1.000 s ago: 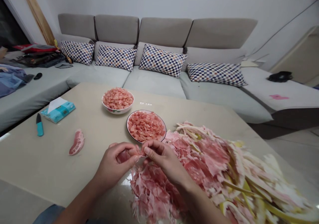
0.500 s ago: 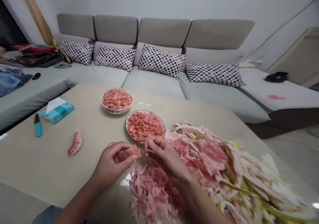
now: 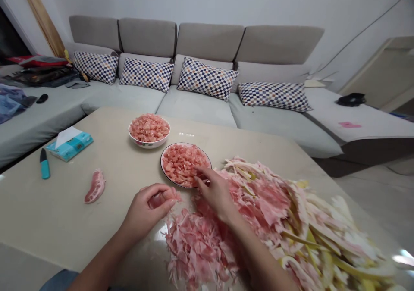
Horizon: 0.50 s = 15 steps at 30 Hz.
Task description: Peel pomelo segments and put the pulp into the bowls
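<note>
My left hand (image 3: 144,213) is curled around a peeled pomelo segment (image 3: 166,196), whose ragged pink end sticks out past the thumb and fingertips. Over the right rim of a dark-edged plate (image 3: 162,169) reaches my right hand (image 3: 215,192), fingers apart, fingertips at the heap of pink pomelo pulp (image 3: 183,164). I make out nothing held between them. Beneath and beside my right forearm lies a pile of pink membrane scraps (image 3: 200,248). Another whole pomelo segment (image 3: 95,187) rests on the table, left of my hands.
Behind the plate stands a bowl (image 3: 150,144) heaped with pulp. A knife with a teal handle (image 3: 45,168) and a blue tissue pack (image 3: 73,146) lie at left. Thick white-yellow peels (image 3: 326,239) cover the table's right side. A grey sofa (image 3: 197,105) runs along the back.
My right hand has moved away from the left one, forward to the plate, and its fingers have spread. The left hand keeps its hold on the segment. The view has shifted slightly.
</note>
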Motion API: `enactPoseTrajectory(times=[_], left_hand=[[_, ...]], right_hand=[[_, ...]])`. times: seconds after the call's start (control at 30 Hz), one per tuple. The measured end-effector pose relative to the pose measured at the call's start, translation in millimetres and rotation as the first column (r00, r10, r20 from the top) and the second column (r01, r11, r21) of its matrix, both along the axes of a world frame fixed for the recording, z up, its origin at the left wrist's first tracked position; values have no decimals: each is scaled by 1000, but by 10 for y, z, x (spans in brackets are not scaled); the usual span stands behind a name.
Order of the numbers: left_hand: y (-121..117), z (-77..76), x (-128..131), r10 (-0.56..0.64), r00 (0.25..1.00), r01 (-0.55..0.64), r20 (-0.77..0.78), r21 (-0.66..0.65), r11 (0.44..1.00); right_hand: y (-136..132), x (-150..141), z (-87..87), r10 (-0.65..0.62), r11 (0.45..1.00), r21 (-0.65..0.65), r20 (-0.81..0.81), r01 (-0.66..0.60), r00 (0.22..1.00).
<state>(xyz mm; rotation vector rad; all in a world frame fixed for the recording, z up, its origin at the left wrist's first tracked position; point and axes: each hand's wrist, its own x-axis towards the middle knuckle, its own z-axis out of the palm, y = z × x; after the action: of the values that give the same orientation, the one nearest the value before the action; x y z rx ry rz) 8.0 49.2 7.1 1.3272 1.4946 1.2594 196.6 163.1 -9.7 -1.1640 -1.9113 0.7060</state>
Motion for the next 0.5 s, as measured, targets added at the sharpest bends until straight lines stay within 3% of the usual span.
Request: enactPoseTrajectory(times=[0.17,0.3,0.4,0.5], left_hand=[[-4,-4,10,-35,995,39,89,-53,998],[-10,-5,8,-37,997,40,69,-39,998],[-16,6,-1,-27,999,27,-24,-5,1000],[-29,38,-11,12,973,-1,-230,45,999]], right_hand=[[-11,41,29,16,997,69,99,-23,995],[-58,76,158,68,996,55,148,-76,987],[-189,49,322,154,987,-68,80,-149,985],[-362,-13,479,319,914,-261,-5,-309,948]])
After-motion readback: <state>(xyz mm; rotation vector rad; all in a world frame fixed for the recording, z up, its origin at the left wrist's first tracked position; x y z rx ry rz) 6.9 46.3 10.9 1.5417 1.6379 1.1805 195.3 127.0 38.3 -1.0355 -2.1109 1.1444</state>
